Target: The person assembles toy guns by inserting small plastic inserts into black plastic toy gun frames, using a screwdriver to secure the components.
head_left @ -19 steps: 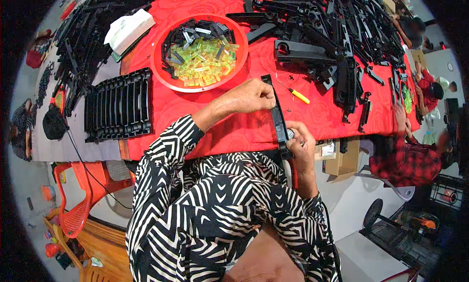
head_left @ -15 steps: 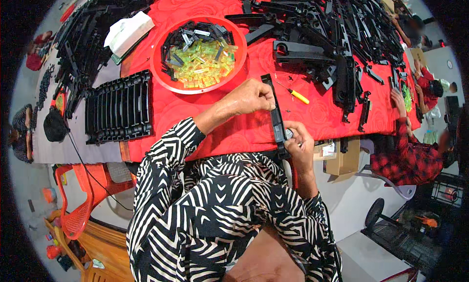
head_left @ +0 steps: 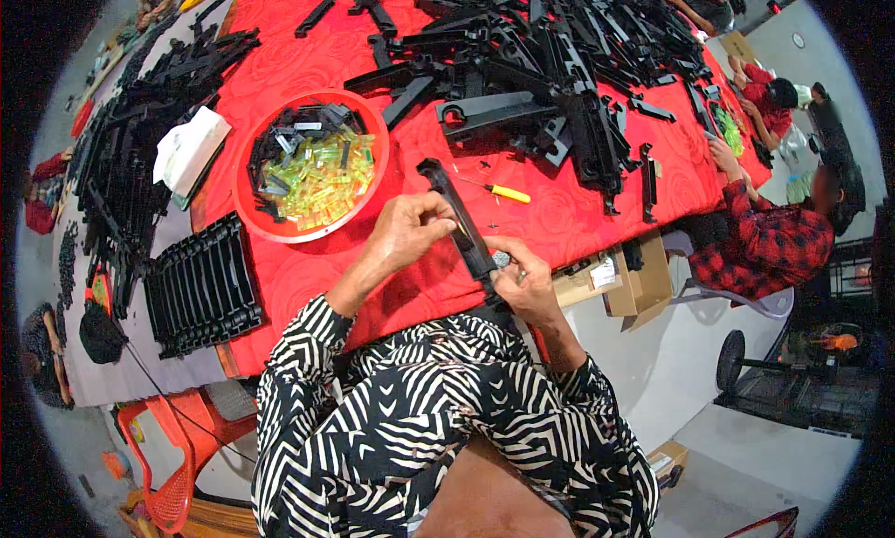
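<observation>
A long black plastic part (head_left: 463, 223) slants over the near edge of the red cloth, its hooked end pointing away from me. My right hand (head_left: 530, 284) grips its lower end, and a small round greyish thing (head_left: 502, 258) shows by the fingers. My left hand (head_left: 408, 232) is pinched closed against the part's left side, about halfway along. Whatever sits between those fingertips is too small to make out. Just beyond the part lies a screwdriver (head_left: 506, 193) with a yellow handle.
Left of my hands, a red bowl (head_left: 244, 188) contains yellow clear pieces and black pieces. A row of black parts (head_left: 205, 283) lies beside it, near a tissue pack (head_left: 191, 154). Black parts are heaped (head_left: 531, 62) at the back. At right sits a person in checked red (head_left: 774, 244).
The view has turned, so the table appears shifted left and tilted. My left hand has come down from the part's upper half to its middle. My right hand keeps its grip.
</observation>
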The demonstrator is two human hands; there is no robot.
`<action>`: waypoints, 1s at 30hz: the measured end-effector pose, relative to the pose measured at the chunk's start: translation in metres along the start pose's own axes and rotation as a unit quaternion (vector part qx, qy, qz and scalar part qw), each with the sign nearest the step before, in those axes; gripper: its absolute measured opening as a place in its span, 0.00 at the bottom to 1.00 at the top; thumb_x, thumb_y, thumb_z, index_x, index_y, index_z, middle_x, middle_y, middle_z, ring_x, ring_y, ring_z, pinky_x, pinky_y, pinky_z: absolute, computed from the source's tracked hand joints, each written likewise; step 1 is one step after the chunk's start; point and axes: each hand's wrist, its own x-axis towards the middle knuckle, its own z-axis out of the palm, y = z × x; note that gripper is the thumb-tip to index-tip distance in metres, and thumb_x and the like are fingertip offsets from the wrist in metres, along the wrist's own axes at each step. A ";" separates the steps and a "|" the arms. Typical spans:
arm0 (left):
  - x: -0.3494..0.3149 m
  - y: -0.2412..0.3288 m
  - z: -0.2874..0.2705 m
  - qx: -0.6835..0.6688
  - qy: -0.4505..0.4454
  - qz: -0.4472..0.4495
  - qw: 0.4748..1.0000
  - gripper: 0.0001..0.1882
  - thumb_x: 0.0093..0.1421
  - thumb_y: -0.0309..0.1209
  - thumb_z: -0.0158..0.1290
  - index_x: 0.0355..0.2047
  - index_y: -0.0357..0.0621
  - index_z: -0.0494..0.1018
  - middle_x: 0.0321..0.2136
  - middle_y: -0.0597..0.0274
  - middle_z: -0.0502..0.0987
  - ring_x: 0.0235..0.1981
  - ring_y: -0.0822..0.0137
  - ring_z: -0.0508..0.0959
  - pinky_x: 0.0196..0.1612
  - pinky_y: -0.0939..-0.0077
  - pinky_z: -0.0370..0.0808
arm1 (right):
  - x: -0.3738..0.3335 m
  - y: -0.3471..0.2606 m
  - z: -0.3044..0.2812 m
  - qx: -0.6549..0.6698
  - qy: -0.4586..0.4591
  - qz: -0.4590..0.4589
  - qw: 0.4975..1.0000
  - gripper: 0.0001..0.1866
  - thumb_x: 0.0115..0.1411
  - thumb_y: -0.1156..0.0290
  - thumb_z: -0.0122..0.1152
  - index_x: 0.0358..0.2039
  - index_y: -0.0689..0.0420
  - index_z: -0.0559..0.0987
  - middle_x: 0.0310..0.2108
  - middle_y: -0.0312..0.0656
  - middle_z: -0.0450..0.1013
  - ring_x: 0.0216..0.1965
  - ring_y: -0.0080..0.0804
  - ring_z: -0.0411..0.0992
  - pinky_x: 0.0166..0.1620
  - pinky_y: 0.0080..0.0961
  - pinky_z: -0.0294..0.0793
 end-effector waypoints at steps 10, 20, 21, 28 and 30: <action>0.006 0.001 -0.010 0.017 -0.034 -0.001 0.999 0.06 0.48 0.25 0.55 0.22 0.35 0.70 0.14 0.67 0.68 0.18 0.77 0.67 0.23 0.78 0.65 | 0.006 -0.001 -0.004 -0.059 0.030 -0.064 0.996 0.19 0.48 0.80 0.54 0.44 0.59 0.73 0.23 0.28 0.63 0.20 0.10 0.56 0.22 0.11 0.56; -0.003 0.020 -0.008 -0.192 -0.066 0.012 0.979 0.02 0.53 0.22 0.53 0.27 0.35 0.73 0.20 0.73 0.69 0.24 0.82 0.67 0.28 0.86 0.65 | 0.006 -0.003 -0.013 0.133 -0.025 -0.014 0.991 0.16 0.54 0.83 0.51 0.45 0.66 0.70 0.34 0.35 0.71 0.27 0.11 0.65 0.28 0.07 0.63; -0.003 0.017 -0.007 -0.186 -0.057 0.000 0.981 0.03 0.53 0.22 0.54 0.29 0.35 0.74 0.20 0.73 0.70 0.24 0.83 0.67 0.28 0.86 0.66 | 0.006 -0.010 -0.010 0.148 -0.016 -0.019 0.989 0.16 0.53 0.83 0.51 0.44 0.66 0.71 0.31 0.32 0.70 0.25 0.09 0.63 0.27 0.07 0.61; -0.012 0.024 0.001 0.047 0.092 0.197 0.975 0.05 0.52 0.28 0.55 0.30 0.42 0.75 0.22 0.62 0.74 0.23 0.69 0.73 0.27 0.76 0.68 | 0.007 -0.006 -0.010 0.149 -0.031 -0.076 0.985 0.17 0.54 0.83 0.49 0.46 0.68 0.69 0.36 0.37 0.71 0.32 0.15 0.68 0.34 0.12 0.68; -0.013 0.028 -0.003 0.168 0.096 0.219 0.956 0.08 0.50 0.33 0.56 0.31 0.45 0.74 0.21 0.57 0.72 0.24 0.59 0.73 0.28 0.67 0.67 | 0.007 -0.002 -0.011 0.145 -0.031 -0.072 0.986 0.17 0.54 0.83 0.49 0.46 0.68 0.68 0.36 0.38 0.71 0.32 0.16 0.69 0.34 0.12 0.68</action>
